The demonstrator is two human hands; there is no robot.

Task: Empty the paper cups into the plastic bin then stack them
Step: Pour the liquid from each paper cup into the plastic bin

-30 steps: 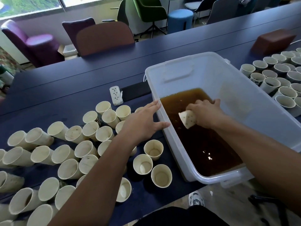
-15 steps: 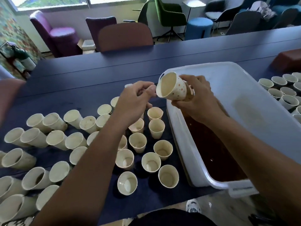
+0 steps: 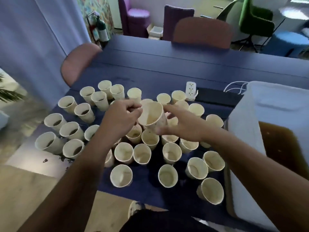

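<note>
held cup [image 3: 153,117]: emptied, tilted w/ mouth toward camera, raised over the cluster of cups; likely about to be set down or nested, judging by position.
right hand [image 3: 182,127]: grasps the cup's side, thumb under, fingers spread behind it.
left hand [image 3: 122,120]: fingers curled by the cup's rim; can't tell if it pinches the rim or just steadies.
cups on surface [image 3: 123,152]: many upright, pale cream; near ones look drained, far-left ones show dark dregs.
plastic bin [image 3: 247,129]: white, at right edge of surface [image 3: 167,64], brown liquid inside; kept close so pours are short.
look: thin paper, small specks on outer wall, inside stained.
</note>
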